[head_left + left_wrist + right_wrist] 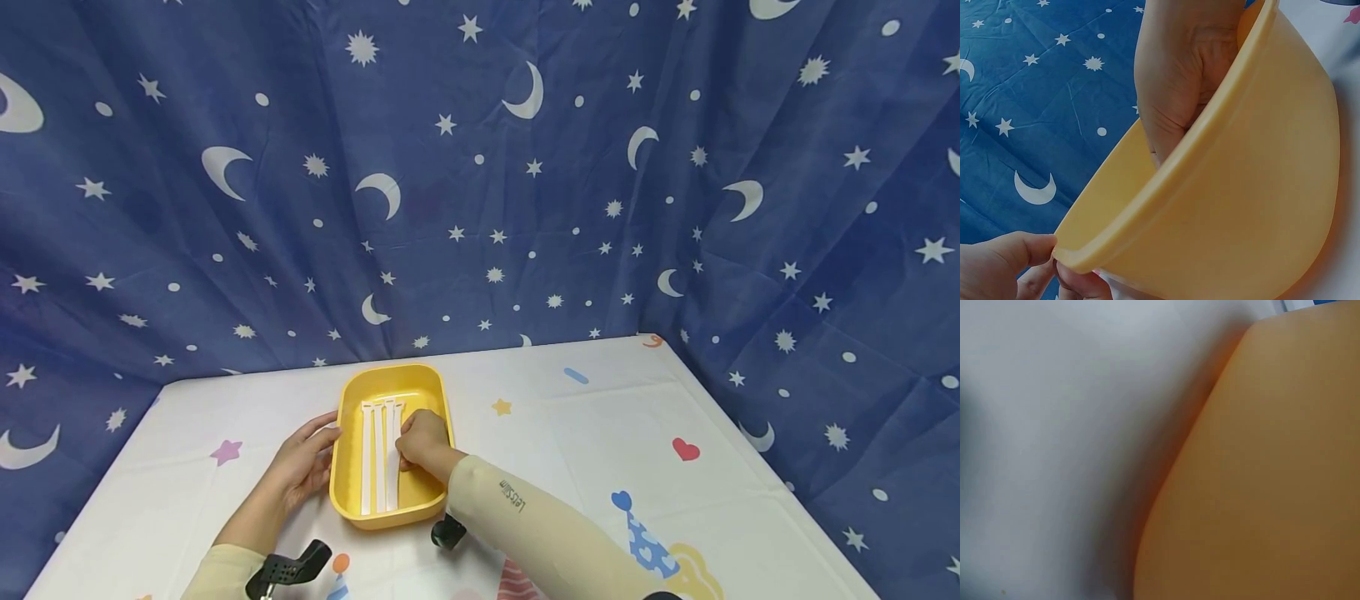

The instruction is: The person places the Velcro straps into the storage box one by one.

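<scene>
A deep yellow plastic tray [348, 400] with rounded corners lies on the table. Several flat white straps [366, 458] with slotted heads, like cable ties, lie side by side lengthwise in it. My left hand [300, 462] is at the tray's left side; in the left wrist view its thumb and fingers [1029, 247] pinch the rim. Inside the tray, my right hand [423, 437] reaches down with curled fingers against the rightmost strap. Its fingertips are hidden, so whether they pinch the strap cannot be told. The right wrist view shows only the tray's outer wall [1260, 462] and the cloth.
A white cloth [555, 442] printed with coloured shapes covers the table. A blue curtain [480, 192] with moons and stars hangs behind it and along the right side. Black wrist camera mounts [288, 569] sit on both forearms, near the tray's front edge.
</scene>
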A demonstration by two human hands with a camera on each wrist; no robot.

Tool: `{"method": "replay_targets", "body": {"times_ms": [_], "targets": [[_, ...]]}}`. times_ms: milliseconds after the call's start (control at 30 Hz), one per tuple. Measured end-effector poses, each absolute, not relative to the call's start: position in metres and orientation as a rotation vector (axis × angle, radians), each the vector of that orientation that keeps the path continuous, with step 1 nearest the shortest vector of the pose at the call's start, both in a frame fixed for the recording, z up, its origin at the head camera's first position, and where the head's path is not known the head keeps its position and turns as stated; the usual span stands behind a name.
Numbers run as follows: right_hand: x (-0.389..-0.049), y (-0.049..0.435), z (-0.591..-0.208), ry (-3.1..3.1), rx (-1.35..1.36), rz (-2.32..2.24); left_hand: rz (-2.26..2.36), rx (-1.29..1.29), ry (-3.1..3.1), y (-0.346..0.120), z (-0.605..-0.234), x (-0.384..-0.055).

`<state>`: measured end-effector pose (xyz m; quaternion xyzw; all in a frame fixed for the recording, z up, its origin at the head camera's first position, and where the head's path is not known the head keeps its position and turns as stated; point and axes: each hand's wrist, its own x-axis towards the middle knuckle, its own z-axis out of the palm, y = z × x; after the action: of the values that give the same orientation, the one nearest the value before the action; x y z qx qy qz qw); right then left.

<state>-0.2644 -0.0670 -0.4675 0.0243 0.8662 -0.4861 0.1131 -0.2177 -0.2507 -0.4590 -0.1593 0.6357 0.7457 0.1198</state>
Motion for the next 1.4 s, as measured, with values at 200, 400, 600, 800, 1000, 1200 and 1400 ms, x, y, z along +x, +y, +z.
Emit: {"method": "replay_targets", "body": {"times_ms": [200, 400, 600, 800, 1000, 1200, 1400], "targets": [[-0.263, -0.068, -0.469, 2.543, 0.053, -1.447, 2.187, -0.464, 1.853, -0.251, -0.458, -0.216], [-0.264, -0.069, -0.471, 2.552, 0.049, -1.425, 2.194, -0.477, 1.847, -0.251, -0.457, -0.215], [-0.266, -0.067, -0.47, 2.613, 0.019, -1.298, 2.194, -0.478, 1.843, -0.25, -0.458, -0.215], [-0.265, -0.066, -0.464, 2.614, 0.02, -1.213, 2.18, -0.475, 1.87, -0.249, -0.458, -0.214], [-0.26, -0.067, -0.451, 2.475, 0.058, -1.344, 2.192, -0.471, 1.859, -0.253, -0.458, -0.211], [-0.264, -0.065, -0.437, 2.353, 0.019, -1.504, 2.174, -0.463, 1.902, -0.253, -0.455, -0.213], [-0.267, -0.055, -0.424, 2.336, -0.01, -1.507, 2.063, -0.522, 2.041, -0.249, -0.451, -0.216]]}}
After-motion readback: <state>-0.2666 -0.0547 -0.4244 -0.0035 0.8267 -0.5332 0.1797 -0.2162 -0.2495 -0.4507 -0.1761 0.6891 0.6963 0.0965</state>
